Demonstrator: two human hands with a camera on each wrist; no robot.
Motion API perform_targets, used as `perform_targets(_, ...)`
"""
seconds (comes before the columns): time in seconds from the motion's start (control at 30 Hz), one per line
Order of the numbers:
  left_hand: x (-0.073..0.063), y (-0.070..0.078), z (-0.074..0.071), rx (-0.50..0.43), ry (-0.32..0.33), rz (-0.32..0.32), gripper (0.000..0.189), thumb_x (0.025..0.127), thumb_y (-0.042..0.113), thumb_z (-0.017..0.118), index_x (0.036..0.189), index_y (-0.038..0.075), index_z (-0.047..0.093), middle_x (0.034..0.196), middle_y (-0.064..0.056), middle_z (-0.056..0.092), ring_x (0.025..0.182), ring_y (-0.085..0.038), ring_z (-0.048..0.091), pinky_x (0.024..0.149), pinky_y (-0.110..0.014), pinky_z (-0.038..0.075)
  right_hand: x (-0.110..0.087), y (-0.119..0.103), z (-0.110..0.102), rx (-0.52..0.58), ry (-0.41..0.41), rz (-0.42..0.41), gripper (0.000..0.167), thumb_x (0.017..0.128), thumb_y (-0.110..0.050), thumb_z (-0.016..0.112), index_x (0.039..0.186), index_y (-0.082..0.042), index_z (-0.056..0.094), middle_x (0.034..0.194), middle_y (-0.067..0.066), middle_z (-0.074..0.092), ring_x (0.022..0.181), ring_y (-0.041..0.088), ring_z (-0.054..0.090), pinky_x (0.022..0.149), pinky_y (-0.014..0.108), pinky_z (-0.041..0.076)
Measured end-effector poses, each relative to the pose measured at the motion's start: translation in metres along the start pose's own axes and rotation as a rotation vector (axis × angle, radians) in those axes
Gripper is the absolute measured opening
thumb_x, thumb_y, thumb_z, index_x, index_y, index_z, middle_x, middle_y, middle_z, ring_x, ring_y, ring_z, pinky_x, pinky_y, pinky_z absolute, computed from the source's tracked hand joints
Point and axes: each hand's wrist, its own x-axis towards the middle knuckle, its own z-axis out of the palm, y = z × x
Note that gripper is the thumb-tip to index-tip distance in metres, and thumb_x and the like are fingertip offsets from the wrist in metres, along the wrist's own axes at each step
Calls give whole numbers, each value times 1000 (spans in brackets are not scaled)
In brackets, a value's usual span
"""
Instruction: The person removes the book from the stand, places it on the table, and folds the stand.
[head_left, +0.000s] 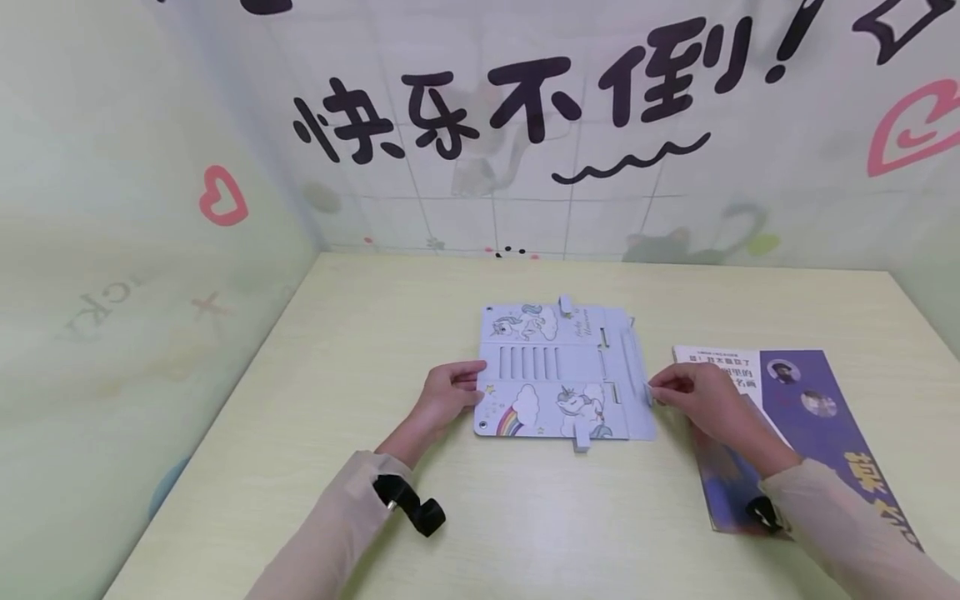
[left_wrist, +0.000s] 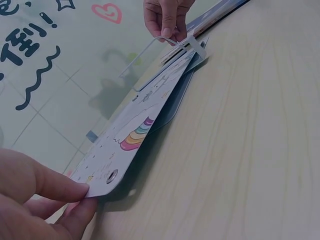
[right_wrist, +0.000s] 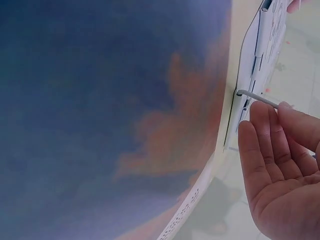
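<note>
A pale folding book stand (head_left: 551, 371) printed with unicorns and a rainbow lies on the table. My left hand (head_left: 450, 392) pinches its left edge between thumb and fingers; in the left wrist view that corner with a metal eyelet (left_wrist: 112, 176) is lifted off the tabletop. At the stand's right side my right hand (head_left: 697, 396) pinches a thin wire bracket (left_wrist: 145, 54), which stands raised from the panel. One bent end of the wire rod (right_wrist: 257, 97) meets the stand's edge in the right wrist view. Small clips (head_left: 581, 437) stick out at the stand's front and back edges.
A purple and white book (head_left: 810, 417) lies on the table (head_left: 315, 350) to the right, partly under my right forearm. Behind the table is a backdrop (head_left: 450, 208) with large dark characters, and another side panel (head_left: 150, 250) stands at left.
</note>
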Motion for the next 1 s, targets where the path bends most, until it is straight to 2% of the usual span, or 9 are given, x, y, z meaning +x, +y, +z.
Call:
perform_targets(0.3,0,0,-1,25,19,-4,50,75,-20,57,120,0,58,106,-14,54,87,-19,51,69,-24,52,6,-5,2,-9,6,-41,10,80,-2,68,89,3,68,77,5,65,68,16,55,55,24,45)
perform_targets(0.67,1,1,0,19,21,-17,50,74,-20,57,119,1,59,107,-15,54,90,-21,52,71,-25,52,10,-9,3,-31,-36,-61,8,78,2,68,85,2,69,77,5,64,69,16,56,58,25,47)
perform_targets(1.0,0,1,-2,26,8,-2,50,74,-20,57,120,0,58,107,-15,54,91,-21,53,73,-26,52,25,-14,18,-117,-153,-85,6,78,-1,69,83,-1,71,80,6,66,72,16,59,65,30,49)
